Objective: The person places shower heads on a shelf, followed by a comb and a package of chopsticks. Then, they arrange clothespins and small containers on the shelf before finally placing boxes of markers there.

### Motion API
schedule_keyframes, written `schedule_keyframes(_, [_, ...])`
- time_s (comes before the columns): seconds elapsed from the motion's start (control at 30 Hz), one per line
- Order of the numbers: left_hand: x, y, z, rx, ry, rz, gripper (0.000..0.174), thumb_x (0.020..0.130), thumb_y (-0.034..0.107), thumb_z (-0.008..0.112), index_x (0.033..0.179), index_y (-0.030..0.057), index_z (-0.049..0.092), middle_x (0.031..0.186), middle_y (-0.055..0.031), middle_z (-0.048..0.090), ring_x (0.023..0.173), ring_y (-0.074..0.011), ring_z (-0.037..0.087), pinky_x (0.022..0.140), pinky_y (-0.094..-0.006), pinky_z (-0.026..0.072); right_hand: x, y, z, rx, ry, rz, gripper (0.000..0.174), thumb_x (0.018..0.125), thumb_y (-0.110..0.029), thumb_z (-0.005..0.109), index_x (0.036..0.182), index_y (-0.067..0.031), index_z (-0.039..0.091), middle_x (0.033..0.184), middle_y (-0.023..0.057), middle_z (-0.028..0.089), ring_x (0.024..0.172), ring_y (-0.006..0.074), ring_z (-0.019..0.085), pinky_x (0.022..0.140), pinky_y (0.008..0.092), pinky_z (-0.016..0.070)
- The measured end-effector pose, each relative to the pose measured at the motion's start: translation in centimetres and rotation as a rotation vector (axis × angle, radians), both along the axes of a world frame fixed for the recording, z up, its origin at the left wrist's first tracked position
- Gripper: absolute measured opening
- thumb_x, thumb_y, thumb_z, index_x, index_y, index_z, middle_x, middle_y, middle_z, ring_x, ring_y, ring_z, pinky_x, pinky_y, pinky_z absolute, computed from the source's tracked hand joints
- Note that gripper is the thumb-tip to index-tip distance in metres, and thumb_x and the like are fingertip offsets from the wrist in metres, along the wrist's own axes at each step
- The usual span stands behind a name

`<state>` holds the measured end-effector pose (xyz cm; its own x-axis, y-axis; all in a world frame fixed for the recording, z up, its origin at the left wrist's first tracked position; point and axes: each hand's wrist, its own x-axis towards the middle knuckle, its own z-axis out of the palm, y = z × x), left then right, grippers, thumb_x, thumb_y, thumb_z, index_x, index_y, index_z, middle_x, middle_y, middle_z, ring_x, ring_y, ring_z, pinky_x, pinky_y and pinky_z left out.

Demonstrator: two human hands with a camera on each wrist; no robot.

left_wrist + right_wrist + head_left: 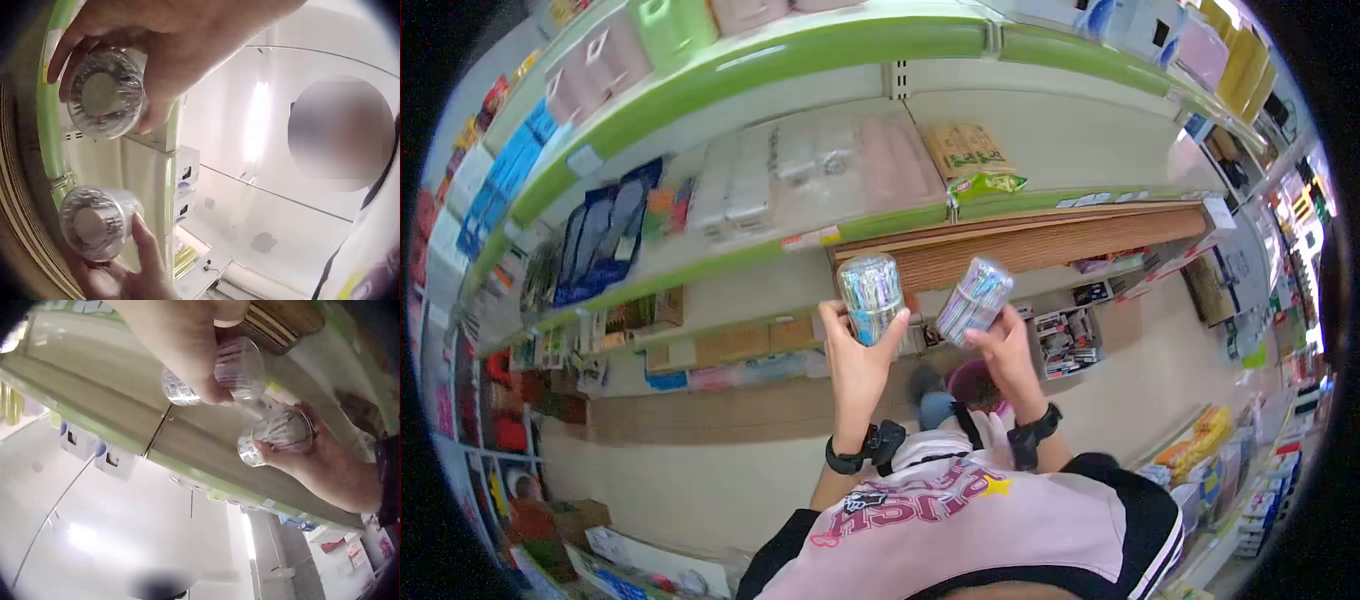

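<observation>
Two clear cylindrical containers packed with thin sticks are held up side by side. My left hand (860, 365) grips the left container (871, 290), thumb on its right side. The right container (977, 298) leans to the right in my right hand (1012, 362), thumb across its lower part. A gap separates the two. In the left wrist view, the round ends of the left container (106, 94) and the right container (97, 225) show. From the right wrist view, fingers wrap both the right container (234, 372) and the left container (284, 432).
Ahead is a shelf with a green edge (880, 222), bearing clear packs (740, 180), a brown pack (968, 150) and dark blue packs (605, 225). Brown corrugated board (1040, 246) lies beneath it. A pink bucket (977, 383) and a box of small goods (1068, 340) are on the floor.
</observation>
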<state>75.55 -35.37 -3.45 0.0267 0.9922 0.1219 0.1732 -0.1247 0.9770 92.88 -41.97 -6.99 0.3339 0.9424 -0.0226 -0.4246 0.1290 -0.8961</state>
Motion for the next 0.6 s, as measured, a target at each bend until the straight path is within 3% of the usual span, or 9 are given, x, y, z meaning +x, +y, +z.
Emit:
schedule_keyframes(0.1, [1.8, 4.0, 0.9, 0.027, -0.091, -0.110, 0.047, 0.072, 0.025, 0.071, 0.098, 0.0002, 0.039, 0.084, -0.0129, 0.058, 0.075, -0.0180, 0.056, 0.067, -0.0316, 0.0449, 3.1, 3.9, 2.2, 0.072, -0.082, -0.016, 0.058, 0.066, 0.000, 0.069, 0.117, 0.0002, 0.042, 0.112, 0.0090, 0.053, 0.103, 0.0185, 0.051, 0.093, 0.0325, 0.0384])
schedule_keyframes(0.17, [4.1, 7.3, 1.8, 0.193, -0.251, -0.215, 0.046, 0.076, 0.026, 0.066, 0.104, -0.0008, 0.041, 0.088, -0.0131, 0.057, 0.078, -0.0180, 0.055, 0.070, -0.0306, 0.0448, 6.0, 6.8, 4.2, 0.125, -0.155, -0.031, 0.058, 0.065, -0.001, 0.069, 0.117, 0.0002, 0.042, 0.110, 0.0085, 0.054, 0.103, 0.0186, 0.051, 0.093, 0.0325, 0.0383])
schedule_keyframes(0.23, [6.5, 11.2, 2.3, 0.238, -0.176, -0.239, 0.050, 0.078, 0.029, 0.063, 0.109, -0.0023, 0.041, 0.093, -0.0141, 0.057, 0.084, -0.0173, 0.054, 0.075, -0.0303, 0.0438, 9.1, 9.8, 6.2, 0.114, -0.285, -0.075, 0.060, 0.065, -0.007, 0.073, 0.116, 0.0012, 0.042, 0.110, 0.0098, 0.053, 0.102, 0.0188, 0.052, 0.092, 0.0324, 0.0385])
schedule_keyframes(0.3, [9.4, 14.8, 3.6, 0.152, -0.089, -0.266, 0.055, 0.076, 0.032, 0.065, 0.110, -0.0037, 0.041, 0.093, -0.0168, 0.056, 0.087, -0.0190, 0.053, 0.078, -0.0312, 0.0427, 12.2, 13.8, 7.3, 0.257, -0.371, -0.126, 0.059, 0.065, -0.006, 0.073, 0.115, -0.0006, 0.041, 0.110, 0.0088, 0.053, 0.103, 0.0197, 0.051, 0.092, 0.0321, 0.0387])
schedule_keyframes(0.4, [15.0, 22.5, 3.4, 0.477, 0.182, -0.148, 0.058, 0.072, 0.033, 0.069, 0.109, -0.0038, 0.043, 0.095, -0.0193, 0.058, 0.087, -0.0264, 0.057, 0.077, -0.0344, 0.0443, 17.2, 20.8, 7.8, 0.227, -0.622, -0.277, 0.065, 0.062, -0.010, 0.076, 0.116, -0.0005, 0.040, 0.113, 0.0112, 0.051, 0.103, 0.0186, 0.051, 0.088, 0.0318, 0.0405])
schedule_keyframes(0.47, [18.6, 25.8, 4.6, 0.523, 0.435, -0.074, 0.060, 0.067, 0.032, 0.072, 0.108, -0.0032, 0.046, 0.097, -0.0204, 0.059, 0.086, -0.0305, 0.058, 0.075, -0.0351, 0.0459, 20.7, 27.5, 6.3, 0.310, -0.739, -0.322, 0.071, 0.056, -0.015, 0.080, 0.115, -0.0026, 0.042, 0.113, 0.0109, 0.051, 0.102, 0.0206, 0.051, 0.086, 0.0313, 0.0419])
schedule_keyframes(0.53, [21.6, 30.0, 3.6, 0.482, 0.541, -0.047, 0.063, 0.064, 0.033, 0.074, 0.108, -0.0029, 0.047, 0.099, -0.0226, 0.058, 0.088, -0.0340, 0.058, 0.075, -0.0363, 0.0461, 23.9, 32.9, 5.5, 0.221, -1.102, -0.141, 0.077, 0.049, -0.021, 0.081, 0.115, -0.0050, 0.044, 0.116, 0.0107, 0.050, 0.104, 0.0248, 0.050, 0.086, 0.0327, 0.0420])
schedule_keyframes(0.6, [24.0, 34.5, 1.1, 0.268, 0.651, -0.132, 0.064, 0.057, 0.034, 0.077, 0.103, -0.0020, 0.052, 0.098, -0.0215, 0.060, 0.089, -0.0345, 0.058, 0.076, -0.0370, 0.0467, 25.8, 38.5, 2.1, 0.193, -1.132, -0.077, 0.078, 0.048, -0.021, 0.081, 0.116, -0.0056, 0.045, 0.117, 0.0114, 0.050, 0.104, 0.0267, 0.050, 0.087, 0.0338, 0.0415])
